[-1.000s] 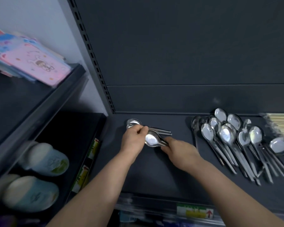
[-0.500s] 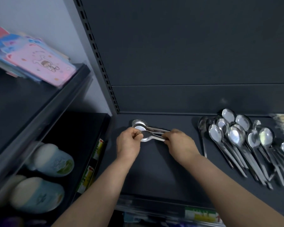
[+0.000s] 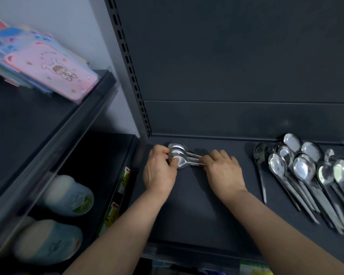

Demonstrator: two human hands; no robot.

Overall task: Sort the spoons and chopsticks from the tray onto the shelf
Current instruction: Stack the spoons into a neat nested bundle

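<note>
The nested spoons (image 3: 180, 158) are held at 2 ends: bowls within the curled grip of the left hand (image 3: 159, 173), handles pinched by the right hand (image 3: 223, 172). Stiff, light, slippery steel is judged.

The stacked spoons (image 3: 180, 153) lie bowls-left, rear left on the dark shelf (image 3: 197, 205); loose spoons (image 3: 304, 169) spread at right.

A single wide-angle camera on the person's head looks forward and steeply down onto the dark grey metal shelf (image 3: 197, 219) from close range, facing its back panel (image 3: 226, 56).
</note>
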